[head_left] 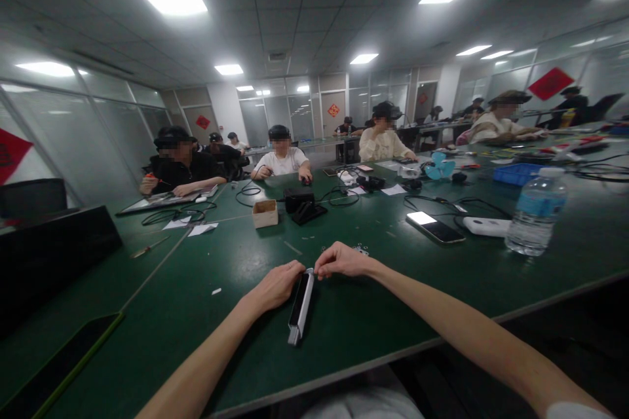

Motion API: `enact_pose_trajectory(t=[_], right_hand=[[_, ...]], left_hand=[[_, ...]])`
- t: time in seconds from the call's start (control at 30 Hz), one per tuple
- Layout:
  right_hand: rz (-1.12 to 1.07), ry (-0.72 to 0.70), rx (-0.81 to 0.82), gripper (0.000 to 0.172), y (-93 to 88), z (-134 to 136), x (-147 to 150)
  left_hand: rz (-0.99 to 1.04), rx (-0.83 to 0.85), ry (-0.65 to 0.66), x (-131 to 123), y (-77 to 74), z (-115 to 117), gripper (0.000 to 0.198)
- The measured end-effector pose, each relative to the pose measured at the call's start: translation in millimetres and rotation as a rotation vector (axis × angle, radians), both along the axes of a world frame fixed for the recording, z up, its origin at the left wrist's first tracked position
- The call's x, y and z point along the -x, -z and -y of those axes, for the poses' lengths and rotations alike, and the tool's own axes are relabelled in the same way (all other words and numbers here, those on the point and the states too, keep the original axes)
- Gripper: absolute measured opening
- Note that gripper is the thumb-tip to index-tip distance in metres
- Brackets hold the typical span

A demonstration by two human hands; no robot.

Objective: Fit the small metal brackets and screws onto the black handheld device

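A long, narrow bar-shaped object (303, 304), white with a black strip along it, lies lengthwise on the green table (236, 334) in front of me. My left hand (279, 283) is closed on its far end from the left side. My right hand (344, 260) is at the same end on the right, with thumb and fingers pinched together. Whatever those fingertips may hold is too small to make out. Several small ring-like pieces (362, 249) lie just beyond my right hand.
A phone (435, 227), a white device (486, 227) and a water bottle (536, 213) stand or lie to the right. Ahead are a small cardboard box (265, 213), a black stand (307, 211) and cables. A screwdriver (150, 247) lies left. People sit across the table.
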State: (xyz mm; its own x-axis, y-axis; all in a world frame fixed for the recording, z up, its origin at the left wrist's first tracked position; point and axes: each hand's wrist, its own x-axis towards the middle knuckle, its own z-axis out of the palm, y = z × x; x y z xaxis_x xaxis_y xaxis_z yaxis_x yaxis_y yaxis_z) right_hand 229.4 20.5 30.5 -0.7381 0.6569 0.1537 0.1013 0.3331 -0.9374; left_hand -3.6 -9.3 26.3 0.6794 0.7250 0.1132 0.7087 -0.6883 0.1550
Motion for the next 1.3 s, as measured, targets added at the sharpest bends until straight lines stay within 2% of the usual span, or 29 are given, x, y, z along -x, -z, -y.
enact_pose_trajectory(t=[0.27, 0.5, 0.73, 0.97, 1.13, 1.3], right_hand=[[0.143, -0.089, -0.235, 0.029, -25.5, 13.1, -1.5], [0.170, -0.178, -0.231, 0.025, -30.4, 14.8, -6.8], [-0.031, -0.075, -0.057, 0.028, -18.0, 8.9, -3.0], [-0.322, 0.074, 0.240, 0.030, -1.6, 4.2, 9.6], [-0.416, 0.105, 0.427, 0.029, 4.0, 3.0, 15.7], [-0.471, 0.143, 0.582, 0.020, 5.3, 0.4, 18.4]], left_hand=[[-0.037, -0.049, 0.078, 0.2, -4.3, 1.7, 0.022], [-0.056, -0.059, 0.136, -7.1, -9.2, 6.6, 0.019], [0.000, -0.119, 0.066, -4.4, 0.1, 1.4, 0.021], [0.072, -0.171, -0.023, -9.2, 0.8, 2.3, 0.017], [0.067, -0.222, -0.083, -10.9, 3.6, 2.7, 0.018], [0.001, -0.299, -0.137, -9.7, 6.9, 1.2, 0.020]])
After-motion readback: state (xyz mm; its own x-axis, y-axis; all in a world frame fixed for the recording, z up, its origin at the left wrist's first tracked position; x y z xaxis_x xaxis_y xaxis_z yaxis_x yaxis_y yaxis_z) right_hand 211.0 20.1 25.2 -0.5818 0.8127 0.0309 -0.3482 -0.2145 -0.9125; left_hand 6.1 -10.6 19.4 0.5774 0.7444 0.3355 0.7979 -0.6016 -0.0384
